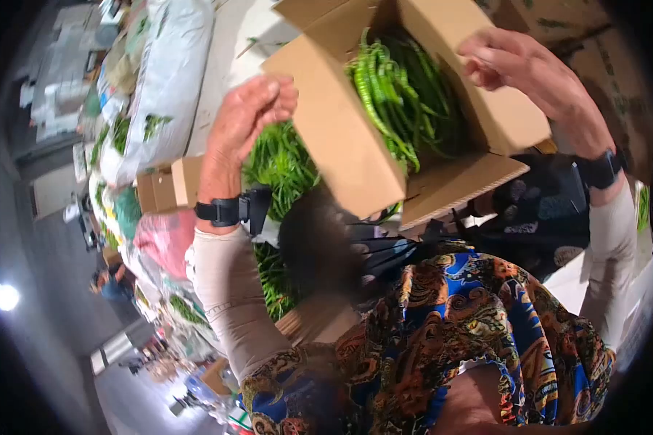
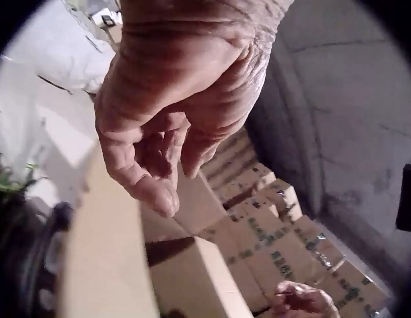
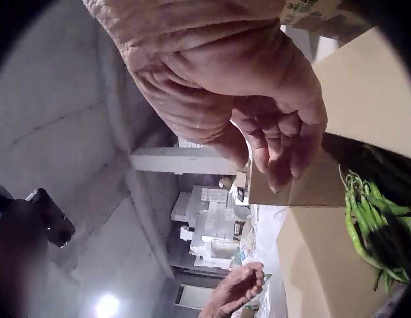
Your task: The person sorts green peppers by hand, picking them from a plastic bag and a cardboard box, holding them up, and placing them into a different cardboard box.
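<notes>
An open cardboard box (image 1: pixel 355 145) with its flaps raised holds a bundle of long green chili peppers (image 1: pixel 395 87). In the head view my left hand (image 1: pixel 248 116) is beside the box's left flap, fingers loosely bent. Above the opposite flap is my right hand (image 1: pixel 511 69), its fingers also bent. Nothing shows between the fingers of either hand. The left wrist view has the left hand (image 2: pixel 175 99) over a box flap (image 2: pixel 112 245). In the right wrist view the right hand (image 3: pixel 238 99) is near the box edge, beside the peppers (image 3: pixel 371 222).
More green peppers (image 1: pixel 279 170) lie in a heap left of the box. Large white sacks (image 1: pixel 170 80) and a small carton (image 1: pixel 170 185) are farther left. Several printed cartons (image 2: pixel 271 245) stand together in the left wrist view. A dark round shape (image 1: pixel 315 239) is below the box.
</notes>
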Demonstrator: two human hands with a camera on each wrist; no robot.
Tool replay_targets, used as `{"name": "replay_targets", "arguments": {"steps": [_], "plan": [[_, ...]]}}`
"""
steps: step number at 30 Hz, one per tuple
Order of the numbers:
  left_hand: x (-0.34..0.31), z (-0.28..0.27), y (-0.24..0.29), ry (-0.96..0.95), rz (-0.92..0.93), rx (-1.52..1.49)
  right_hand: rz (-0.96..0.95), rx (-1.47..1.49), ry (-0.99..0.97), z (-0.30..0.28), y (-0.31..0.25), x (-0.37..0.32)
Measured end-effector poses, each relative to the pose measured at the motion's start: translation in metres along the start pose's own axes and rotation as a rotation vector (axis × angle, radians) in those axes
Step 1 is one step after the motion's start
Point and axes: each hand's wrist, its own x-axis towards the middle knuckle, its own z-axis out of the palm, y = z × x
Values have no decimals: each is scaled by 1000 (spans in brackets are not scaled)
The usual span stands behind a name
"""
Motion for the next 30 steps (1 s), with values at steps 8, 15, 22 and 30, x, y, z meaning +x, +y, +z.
{"name": "replay_targets", "arguments": {"steps": [8, 15, 22, 30], "plan": [[-69, -111, -218, 175, 291, 402, 113, -1, -56, 32, -11, 14], [-44, -143, -265, 679, -65, -199, 220, 2, -57, 41, -9, 26], [21, -196, -316, 671, -278, 1082, 281, -18, 18, 47, -18, 34], [35, -223, -340, 597, -484, 941, 298, -82, 49, 60, -24, 42]]}}
